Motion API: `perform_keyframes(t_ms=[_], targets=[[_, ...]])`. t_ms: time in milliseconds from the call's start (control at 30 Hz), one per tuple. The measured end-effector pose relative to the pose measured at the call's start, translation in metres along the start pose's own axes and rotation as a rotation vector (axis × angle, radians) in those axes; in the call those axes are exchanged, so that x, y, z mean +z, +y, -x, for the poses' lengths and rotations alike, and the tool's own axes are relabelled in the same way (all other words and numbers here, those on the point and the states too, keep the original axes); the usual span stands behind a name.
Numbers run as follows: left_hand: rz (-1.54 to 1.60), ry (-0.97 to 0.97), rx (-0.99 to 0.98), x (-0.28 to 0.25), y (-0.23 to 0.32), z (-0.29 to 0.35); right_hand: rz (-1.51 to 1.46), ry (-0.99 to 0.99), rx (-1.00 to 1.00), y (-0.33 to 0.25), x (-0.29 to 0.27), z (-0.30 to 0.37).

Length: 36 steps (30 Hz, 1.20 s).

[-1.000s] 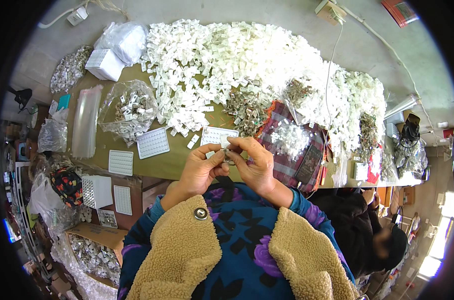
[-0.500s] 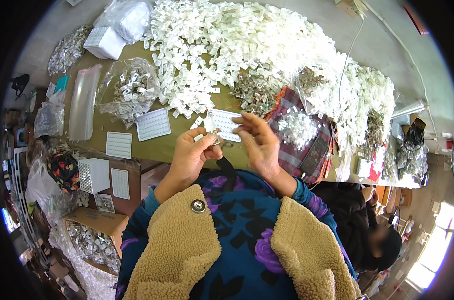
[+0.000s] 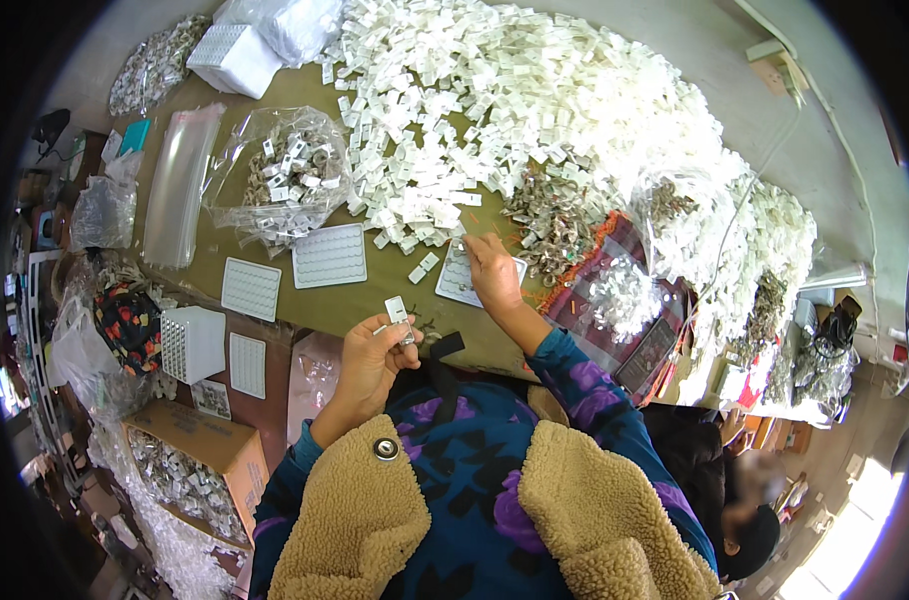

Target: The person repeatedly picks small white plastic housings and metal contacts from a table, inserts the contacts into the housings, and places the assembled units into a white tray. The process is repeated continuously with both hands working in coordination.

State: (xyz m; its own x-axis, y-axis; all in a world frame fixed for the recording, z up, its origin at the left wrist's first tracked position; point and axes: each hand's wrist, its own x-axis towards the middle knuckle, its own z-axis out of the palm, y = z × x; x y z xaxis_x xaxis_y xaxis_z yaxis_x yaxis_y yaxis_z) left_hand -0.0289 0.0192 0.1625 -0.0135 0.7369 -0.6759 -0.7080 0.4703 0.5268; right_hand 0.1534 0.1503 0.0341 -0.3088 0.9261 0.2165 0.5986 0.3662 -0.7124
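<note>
Holding a small white plastic piece (image 3: 396,309) in the left hand (image 3: 370,360), clamped between thumb and fingers, jutting out past the fingertips. Extending the right hand (image 3: 495,277) over a white tray (image 3: 457,279); cannot tell whether pinching anything there.

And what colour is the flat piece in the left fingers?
The flat piece is white; the head view shows it.

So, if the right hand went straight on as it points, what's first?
Likely the near edge of the heap of white pieces, ahead of the right hand, though its height is hard to judge.
</note>
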Motion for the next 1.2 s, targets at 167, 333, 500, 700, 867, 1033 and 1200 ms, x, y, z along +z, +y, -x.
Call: perform_keyframes(t_ms=[167,333,500,700,867,1033,1200], targets=[[0.068,0.024,-0.025,-0.016,-0.005,-0.011,0.082,-0.070,-0.054,0.004,0.006,-0.003],[0.087,0.020,-0.007,-0.018,-0.003,-0.018,0.045,-0.066,-0.150,0.011,0.004,0.000],[0.041,-0.028,0.038,0.002,-0.001,-0.017,0.250,-0.170,-0.163,0.005,-0.001,-0.007],[0.057,-0.222,0.022,0.036,0.001,-0.013,-0.616,-0.184,0.274,-0.059,-0.069,-0.002],[0.016,-0.337,-0.034,0.063,0.000,-0.015,-0.577,0.000,0.050,-0.114,-0.137,0.015],[-0.025,-0.427,-0.072,0.091,-0.005,-0.020,-0.449,0.178,-0.031,-0.119,-0.160,0.021],[-0.075,-0.468,-0.073,0.110,-0.010,-0.026,-0.400,0.168,-0.101,-0.104,-0.177,0.023]])
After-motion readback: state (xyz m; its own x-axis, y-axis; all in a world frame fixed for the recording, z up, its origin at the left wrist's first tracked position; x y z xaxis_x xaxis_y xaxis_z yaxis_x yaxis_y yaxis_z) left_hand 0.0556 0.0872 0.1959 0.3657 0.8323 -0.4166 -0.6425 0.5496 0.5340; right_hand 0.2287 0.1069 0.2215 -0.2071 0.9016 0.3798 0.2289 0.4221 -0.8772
